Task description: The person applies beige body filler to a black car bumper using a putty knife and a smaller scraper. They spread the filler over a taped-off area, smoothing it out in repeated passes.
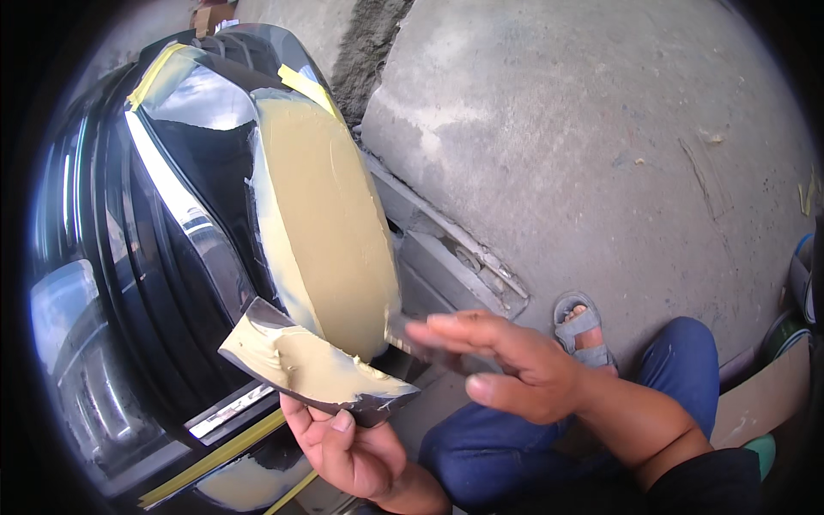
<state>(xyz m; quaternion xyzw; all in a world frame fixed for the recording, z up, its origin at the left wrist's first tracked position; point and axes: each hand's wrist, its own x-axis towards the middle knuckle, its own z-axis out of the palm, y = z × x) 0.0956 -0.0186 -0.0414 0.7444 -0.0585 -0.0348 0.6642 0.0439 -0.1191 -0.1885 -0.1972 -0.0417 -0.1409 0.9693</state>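
Right hand near panel edge, wide floor

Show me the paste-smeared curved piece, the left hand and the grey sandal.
Curved piece (318, 365): head view, paste-covered upper face.
Left hand (356, 451): head view, middle of hand.
Grey sandal (581, 324): head view, strap over the foot.

Toward 5 o'clock: bare right hand, fingertips blurred; thin dark flat blade in it smeared, outline unreadable. 6 o'clock: bare left hand, fingers partly hidden behind curved dark board coated with beige paste. 9 o'clock: glossy black car body lost at rim. 4 o'clock: black cloth sleeve cut off.
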